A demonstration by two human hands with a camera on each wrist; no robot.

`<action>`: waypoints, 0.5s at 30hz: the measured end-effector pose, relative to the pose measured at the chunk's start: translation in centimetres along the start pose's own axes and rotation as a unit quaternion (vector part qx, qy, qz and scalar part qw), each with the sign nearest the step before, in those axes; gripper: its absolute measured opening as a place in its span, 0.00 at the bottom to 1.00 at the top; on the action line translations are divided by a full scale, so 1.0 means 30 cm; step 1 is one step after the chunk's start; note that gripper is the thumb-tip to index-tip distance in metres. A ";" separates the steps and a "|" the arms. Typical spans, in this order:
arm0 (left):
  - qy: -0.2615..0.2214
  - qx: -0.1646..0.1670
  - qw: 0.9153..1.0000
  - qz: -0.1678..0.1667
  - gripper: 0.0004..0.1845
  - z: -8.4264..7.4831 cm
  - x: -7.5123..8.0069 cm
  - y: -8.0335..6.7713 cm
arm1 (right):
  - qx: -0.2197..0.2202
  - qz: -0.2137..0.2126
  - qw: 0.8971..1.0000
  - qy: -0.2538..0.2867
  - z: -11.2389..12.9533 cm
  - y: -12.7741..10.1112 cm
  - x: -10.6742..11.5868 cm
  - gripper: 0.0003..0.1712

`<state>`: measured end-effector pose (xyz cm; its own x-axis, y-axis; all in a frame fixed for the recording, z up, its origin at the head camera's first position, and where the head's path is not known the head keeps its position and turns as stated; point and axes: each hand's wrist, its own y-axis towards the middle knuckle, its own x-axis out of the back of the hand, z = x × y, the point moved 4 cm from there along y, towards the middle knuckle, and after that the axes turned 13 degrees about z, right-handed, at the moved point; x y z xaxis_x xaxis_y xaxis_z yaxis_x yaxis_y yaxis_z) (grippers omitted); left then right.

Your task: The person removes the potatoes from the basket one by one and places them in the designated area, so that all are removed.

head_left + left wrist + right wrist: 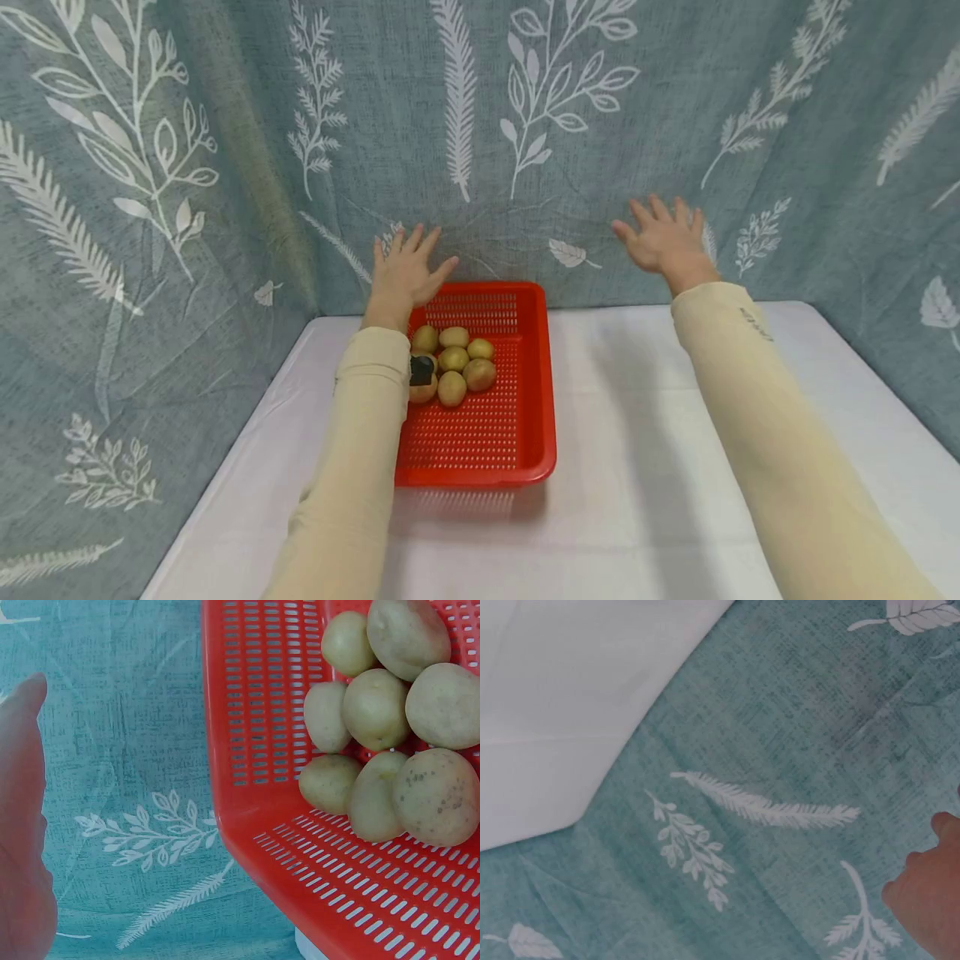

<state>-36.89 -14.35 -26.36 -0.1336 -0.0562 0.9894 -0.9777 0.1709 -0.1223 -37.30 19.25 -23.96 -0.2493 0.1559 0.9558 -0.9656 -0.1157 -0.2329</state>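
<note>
A red plastic basket with slotted walls stands on the table, left of the middle. Several potatoes lie together in its far left part; the left wrist view shows these potatoes close up, one with dark specks. My left hand is raised above the basket's far left corner, fingers spread, holding nothing. My left forearm hides the basket's left side. Up at the right, my right hand is held out in front of the curtain, fingers spread and nothing in it.
A white cloth covers the table. Blue-green curtain with white leaf prints hangs behind the table and along both sides. In the head view, a small black object shows beside the left sleeve, overlapping the potatoes.
</note>
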 end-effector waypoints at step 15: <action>-0.018 -0.017 0.999 0.022 0.38 0.056 0.055 -0.033 | 0.088 -0.060 0.985 0.135 -0.046 -0.049 0.040 0.40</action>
<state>-36.42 -16.28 -24.74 -0.1822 -0.0837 0.9797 -0.9648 0.2071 -0.1618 -36.27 20.97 -22.73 -0.1678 0.4305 0.8869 -0.9674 -0.2449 -0.0641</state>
